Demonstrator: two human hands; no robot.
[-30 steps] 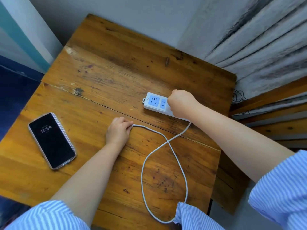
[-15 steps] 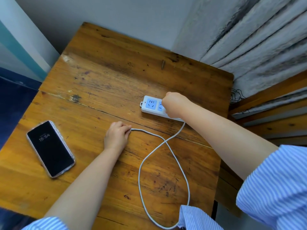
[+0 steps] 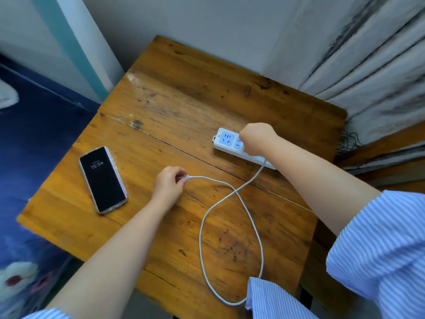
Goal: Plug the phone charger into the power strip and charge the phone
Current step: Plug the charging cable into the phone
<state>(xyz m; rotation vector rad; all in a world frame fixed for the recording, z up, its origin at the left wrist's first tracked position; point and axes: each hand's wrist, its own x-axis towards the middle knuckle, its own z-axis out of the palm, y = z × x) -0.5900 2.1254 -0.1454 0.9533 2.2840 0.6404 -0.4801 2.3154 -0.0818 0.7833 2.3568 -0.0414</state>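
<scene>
Head view: the right hand [image 3: 257, 138], fisted, covers the charger on the power strip [image 3: 232, 143], hiding the plug. The left hand [image 3: 169, 186] pinches the cable [image 3: 230, 226] end; its connector is barely visible.

White cable [image 3: 250, 215]; blue-striped sleeve [image 3: 379, 238]

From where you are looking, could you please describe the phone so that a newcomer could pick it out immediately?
Start at the wooden table and look to its left part, left of the left hand that pinches the white cable. There the phone lies flat, face up and untouched. It is the only dark slab on the table, its screen showing 15:54, unlike the white power strip on the right.
</scene>
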